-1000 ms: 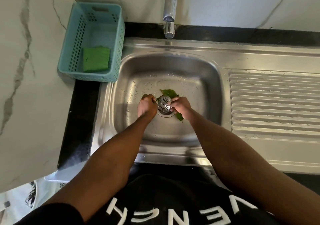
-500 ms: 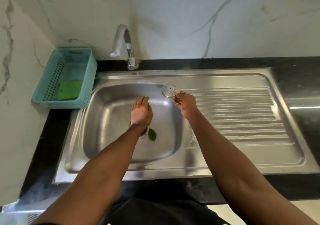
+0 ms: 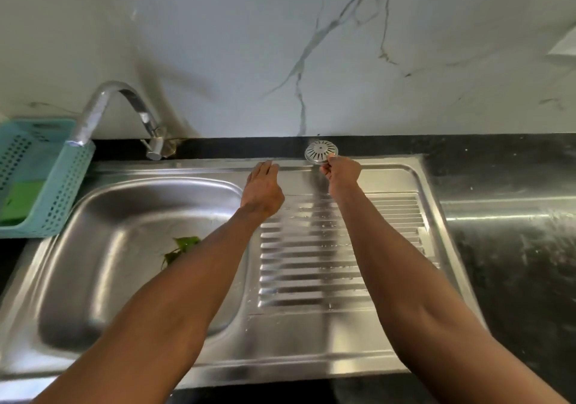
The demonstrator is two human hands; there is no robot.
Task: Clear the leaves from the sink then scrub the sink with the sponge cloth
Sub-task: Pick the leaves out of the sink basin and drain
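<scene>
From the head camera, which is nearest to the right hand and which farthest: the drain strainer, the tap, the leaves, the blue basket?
1. Drain strainer: pinched in the right hand, at the sink's back edge.
2. Tap: to the left, by the wall.
3. Leaves: down in the basin, partly behind the left forearm.
4. Blue basket: far left on the counter.

Tap and leaves are close to call.

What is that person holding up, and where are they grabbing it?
The right hand pinches the round metal drain strainer by its lower edge, over the sink's back rim. The left hand is open and holds nothing.
</scene>
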